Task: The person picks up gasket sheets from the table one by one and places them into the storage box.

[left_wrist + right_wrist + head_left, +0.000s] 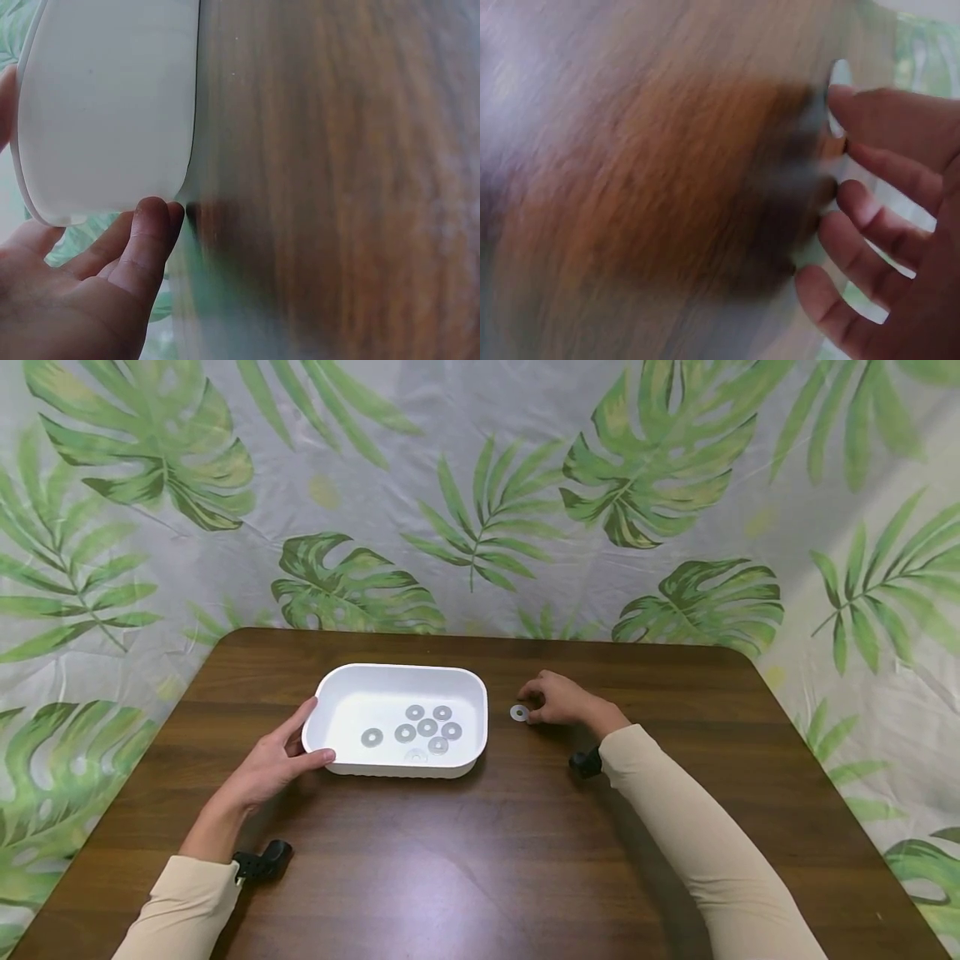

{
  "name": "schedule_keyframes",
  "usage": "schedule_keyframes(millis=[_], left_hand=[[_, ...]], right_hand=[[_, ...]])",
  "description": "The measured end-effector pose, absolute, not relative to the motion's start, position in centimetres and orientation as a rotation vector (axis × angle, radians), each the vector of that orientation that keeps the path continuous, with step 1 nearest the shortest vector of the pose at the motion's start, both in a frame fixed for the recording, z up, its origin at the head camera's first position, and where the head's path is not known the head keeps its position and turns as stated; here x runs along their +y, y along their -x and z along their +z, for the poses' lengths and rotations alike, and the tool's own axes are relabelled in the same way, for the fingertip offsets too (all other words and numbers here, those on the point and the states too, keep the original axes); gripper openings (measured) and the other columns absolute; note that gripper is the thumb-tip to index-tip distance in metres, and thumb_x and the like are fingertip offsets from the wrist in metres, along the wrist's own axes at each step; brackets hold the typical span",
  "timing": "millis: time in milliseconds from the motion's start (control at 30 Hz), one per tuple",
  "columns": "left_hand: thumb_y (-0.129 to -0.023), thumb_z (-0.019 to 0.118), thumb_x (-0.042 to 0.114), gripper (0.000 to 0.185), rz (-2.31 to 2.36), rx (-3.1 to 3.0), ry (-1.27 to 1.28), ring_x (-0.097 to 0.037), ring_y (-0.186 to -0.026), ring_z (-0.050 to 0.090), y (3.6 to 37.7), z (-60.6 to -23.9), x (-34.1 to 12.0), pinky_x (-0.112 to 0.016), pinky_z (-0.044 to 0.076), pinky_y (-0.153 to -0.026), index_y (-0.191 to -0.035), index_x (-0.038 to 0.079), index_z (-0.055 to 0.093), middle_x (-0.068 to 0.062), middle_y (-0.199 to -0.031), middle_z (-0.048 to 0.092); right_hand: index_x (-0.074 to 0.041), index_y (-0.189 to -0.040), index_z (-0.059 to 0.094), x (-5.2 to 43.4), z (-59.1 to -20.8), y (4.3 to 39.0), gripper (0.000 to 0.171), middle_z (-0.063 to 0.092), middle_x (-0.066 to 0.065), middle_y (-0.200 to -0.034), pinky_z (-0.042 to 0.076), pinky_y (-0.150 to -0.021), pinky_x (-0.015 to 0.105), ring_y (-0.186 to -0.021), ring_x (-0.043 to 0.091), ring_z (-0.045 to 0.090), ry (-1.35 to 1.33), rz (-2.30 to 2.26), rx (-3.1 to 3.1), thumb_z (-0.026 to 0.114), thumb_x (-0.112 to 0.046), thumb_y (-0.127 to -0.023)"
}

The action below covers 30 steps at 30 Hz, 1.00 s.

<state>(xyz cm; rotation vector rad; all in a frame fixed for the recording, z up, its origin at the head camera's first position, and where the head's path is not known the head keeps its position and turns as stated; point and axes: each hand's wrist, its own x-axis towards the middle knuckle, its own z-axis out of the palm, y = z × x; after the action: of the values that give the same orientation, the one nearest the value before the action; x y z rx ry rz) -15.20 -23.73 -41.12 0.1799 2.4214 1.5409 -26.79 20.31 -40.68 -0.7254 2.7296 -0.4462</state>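
Observation:
A white plastic tub (341, 768) stands on the table, with several flat grey washers (427, 727) lying loose on its floor. My left hand (273, 760) grips the tub's left end, thumb at the front rim and fingers along the side; in the left wrist view, fingertips (152, 217) touch the outer wall (105, 112). To the right of the tub, my right hand (562, 699) pinches one washer (518, 713) with thumb and fingertips, close over the table. The right wrist view has this washer (841, 75) edge-on at the thumb tip, the other fingers loosely bent.
The brown wood-grain table (465, 843) runs back to a hanging leaf-print cloth (480, 510). Dark wrist cameras are strapped at the left wrist (262, 862) and right wrist (585, 763), beside the beige sleeves.

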Motion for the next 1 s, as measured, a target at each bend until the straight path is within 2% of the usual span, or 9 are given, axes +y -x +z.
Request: schedule_keyframes(millis=[100,233,333,567,833,1000], left_hand=[[-0.092,0.071,0.025,0.095,1.532,2.428,-0.177,-0.037,-0.145,0.032,15.2,-41.1,-23.7,-0.001,0.034,-0.086,-0.161,0.019,0.007,-0.020,-0.166,0.014],[-0.092,0.071,0.026,0.095,1.522,2.432,-0.171,-0.037,-0.145,0.033,15.2,-41.3,-23.7,-0.002,0.035,-0.086,-0.161,0.020,0.007,-0.020,-0.166,0.015],[-0.092,0.071,0.025,0.095,1.539,2.422,-0.175,-0.036,-0.145,0.033,15.2,-41.5,-23.6,-0.002,0.035,-0.086,-0.161,0.020,0.007,-0.019,-0.166,0.015],[-0.092,0.072,0.026,0.095,1.522,2.436,-0.159,-0.037,-0.146,0.032,15.0,-41.2,-23.7,-0.002,0.035,-0.086,-0.161,0.021,0.008,-0.019,-0.166,0.013],[-0.093,0.071,0.022,0.094,1.548,2.417,-0.175,-0.038,-0.144,0.032,15.0,-41.3,-23.7,-0.001,0.037,-0.085,-0.161,0.017,0.007,-0.021,-0.166,0.013],[-0.093,0.071,0.022,0.094,1.554,2.407,-0.164,-0.038,-0.146,0.031,15.2,-41.3,-23.6,-0.001,0.036,-0.086,-0.161,0.018,0.006,-0.020,-0.166,0.014]], right_hand=[[-0.006,-0.121,0.069,20.3,-40.9,26.6,0.036,0.060,0.016,-0.113,0.047,-0.095,0.047,-0.103,0.030,0.058,0.741,-0.416,2.773,0.074,-0.016,-0.087],[-0.008,-0.108,0.073,20.6,-41.4,26.4,0.021,0.060,0.013,-0.107,0.048,-0.091,0.045,-0.097,0.027,0.057,0.751,-0.411,2.815,0.074,-0.015,-0.088],[-0.010,-0.103,0.073,20.7,-41.6,26.4,0.016,0.060,0.011,-0.105,0.048,-0.089,0.045,-0.095,0.026,0.057,0.744,-0.419,2.827,0.072,-0.017,-0.089],[-0.011,-0.109,0.071,19.6,-41.3,26.0,0.033,0.060,0.010,-0.109,0.049,-0.089,0.044,-0.096,0.025,0.057,0.669,-0.364,2.837,0.074,-0.035,-0.088],[-0.007,-0.107,0.072,18.8,-41.1,26.2,0.026,0.062,0.011,-0.110,0.049,-0.088,0.042,-0.094,0.025,0.057,0.698,-0.309,2.816,0.073,-0.026,-0.089],[-0.006,-0.102,0.063,18.5,-40.9,26.5,0.021,0.060,0.010,-0.102,0.045,-0.081,0.038,-0.089,0.023,0.052,0.679,-0.354,2.768,0.071,-0.020,-0.088]])
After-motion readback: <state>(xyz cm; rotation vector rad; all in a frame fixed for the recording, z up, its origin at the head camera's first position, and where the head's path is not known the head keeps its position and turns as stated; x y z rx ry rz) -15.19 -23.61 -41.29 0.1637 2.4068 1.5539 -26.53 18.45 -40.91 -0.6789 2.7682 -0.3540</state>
